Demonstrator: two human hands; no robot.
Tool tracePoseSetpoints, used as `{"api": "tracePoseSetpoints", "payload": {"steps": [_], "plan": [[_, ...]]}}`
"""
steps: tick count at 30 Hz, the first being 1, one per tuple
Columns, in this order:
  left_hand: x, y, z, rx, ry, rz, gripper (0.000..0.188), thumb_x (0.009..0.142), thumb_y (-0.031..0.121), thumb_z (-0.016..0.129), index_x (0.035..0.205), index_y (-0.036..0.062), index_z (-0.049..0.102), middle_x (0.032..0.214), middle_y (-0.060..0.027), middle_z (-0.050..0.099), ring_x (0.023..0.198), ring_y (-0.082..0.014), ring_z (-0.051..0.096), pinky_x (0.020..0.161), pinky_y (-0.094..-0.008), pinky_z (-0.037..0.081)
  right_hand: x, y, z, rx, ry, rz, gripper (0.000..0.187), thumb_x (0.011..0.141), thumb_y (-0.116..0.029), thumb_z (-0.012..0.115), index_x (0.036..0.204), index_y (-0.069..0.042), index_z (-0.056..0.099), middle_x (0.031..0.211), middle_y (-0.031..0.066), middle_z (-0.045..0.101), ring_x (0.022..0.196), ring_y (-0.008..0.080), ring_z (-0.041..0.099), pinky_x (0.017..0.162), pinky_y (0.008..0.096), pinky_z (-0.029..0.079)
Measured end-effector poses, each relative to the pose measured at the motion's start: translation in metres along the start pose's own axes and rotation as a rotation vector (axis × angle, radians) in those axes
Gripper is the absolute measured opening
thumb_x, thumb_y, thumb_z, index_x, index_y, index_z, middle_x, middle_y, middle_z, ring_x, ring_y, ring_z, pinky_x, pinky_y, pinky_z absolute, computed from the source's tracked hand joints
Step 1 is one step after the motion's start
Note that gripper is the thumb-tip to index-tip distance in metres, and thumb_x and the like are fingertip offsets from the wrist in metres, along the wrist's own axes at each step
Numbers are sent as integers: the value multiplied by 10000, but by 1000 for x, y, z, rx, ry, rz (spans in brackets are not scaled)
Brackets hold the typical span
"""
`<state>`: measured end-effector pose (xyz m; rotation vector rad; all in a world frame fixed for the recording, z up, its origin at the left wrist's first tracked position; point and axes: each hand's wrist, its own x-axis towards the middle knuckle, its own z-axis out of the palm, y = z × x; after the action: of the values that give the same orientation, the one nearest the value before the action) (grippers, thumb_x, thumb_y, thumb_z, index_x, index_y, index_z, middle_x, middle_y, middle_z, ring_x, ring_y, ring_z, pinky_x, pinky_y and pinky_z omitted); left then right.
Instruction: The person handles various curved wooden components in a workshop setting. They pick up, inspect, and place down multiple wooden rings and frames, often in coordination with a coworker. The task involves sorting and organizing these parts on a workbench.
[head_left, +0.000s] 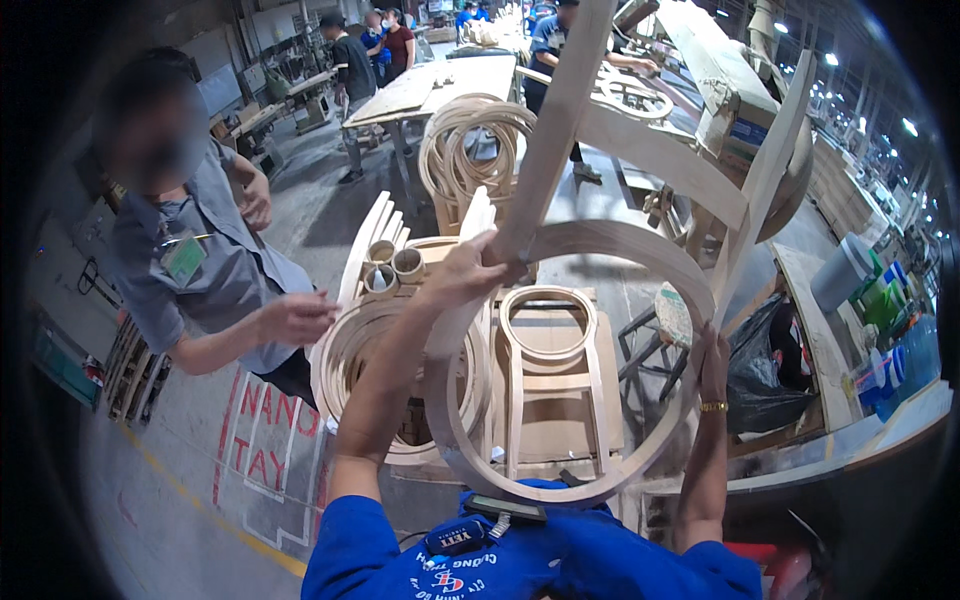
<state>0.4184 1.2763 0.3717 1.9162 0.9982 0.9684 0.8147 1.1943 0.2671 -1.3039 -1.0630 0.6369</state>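
I hold an unfinished pale wooden chair frame (pixel 600 240) up in the air, its round seat ring (pixel 655 455) facing me and its legs pointing up and away. My left hand (pixel 470 268) grips the ring where a leg (pixel 555 130) joins it. My right hand (pixel 712 352) clasps the ring's right edge; a gold bracelet is on that wrist. Through the ring I see another bare chair frame (pixel 548 360) lying on a pallet below.
A person in a grey shirt (pixel 200 270) stands close on my left, one hand reaching toward stacked bent wooden rings (pixel 345 370). More ring stacks (pixel 470 140), a workbench (pixel 430 90) and other workers stand farther back. A black bag (pixel 765 370) lies right.
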Motion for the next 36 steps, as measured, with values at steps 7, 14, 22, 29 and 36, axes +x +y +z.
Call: {"api": "tracePoseSetpoints", "payload": {"steps": [7,14,22,29,36], "plan": [[-56,-101,20,-210,10,-405,517,688,334,716,1024,-12,532,882,-55,582,783,-124,532,682,-259,434,-19,-19,-13,-284,9,-18,417,742,-295,641,927,74,576,759,63,601,669,106,515,599,267,416],[-61,-109,61,-240,177,-479,448,666,173,689,1026,-35,522,775,-72,579,655,-122,537,578,-257,443,2,20,-36,-520,52,-30,378,701,-262,669,865,70,592,749,71,607,663,119,515,600,273,421],[-128,-108,13,65,349,-410,486,712,337,700,1001,2,501,789,-35,562,647,-120,528,537,-253,435,32,5,37,-264,-278,-109,389,715,-248,678,982,22,593,856,112,636,790,175,592,679,314,462],[-165,-114,-1,-275,644,-490,385,712,203,671,986,-15,512,780,-56,538,564,-134,515,504,-263,438,60,-1,121,-521,-411,-240,573,624,-550,641,882,-39,646,713,129,627,640,211,606,591,313,451],[-206,-129,-122,14,634,-635,400,861,328,517,1105,12,501,946,-90,575,781,-168,549,698,-286,442,66,6,198,72,-756,-123,587,756,-566,541,935,-13,620,839,82,610,733,159,574,592,313,448]]}}
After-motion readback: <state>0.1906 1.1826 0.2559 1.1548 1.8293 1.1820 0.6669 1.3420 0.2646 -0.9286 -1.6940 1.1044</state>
